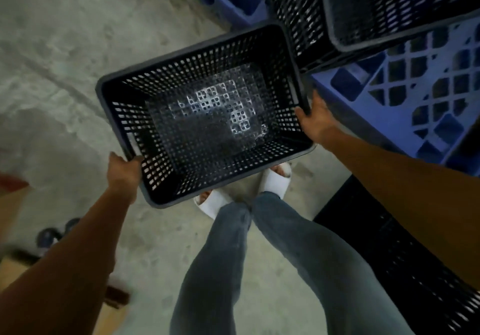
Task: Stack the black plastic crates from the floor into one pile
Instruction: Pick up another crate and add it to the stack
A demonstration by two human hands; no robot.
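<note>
The black perforated crate [205, 116] is hanging between both hands above the concrete floor [65, 62], open side up, probably so it nests. The left hand [123, 172] and right hand [315, 119] are curling their fingers [302, 116] over opposite rims. Beyond the right fingers, a black crate pile [376, 10] is sitting on blue pallets [415, 95].

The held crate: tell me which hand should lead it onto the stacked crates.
Right, probably. The right hand grips the crate on the rim nearest the stacked crates; the left hand grips the far corner.
</note>
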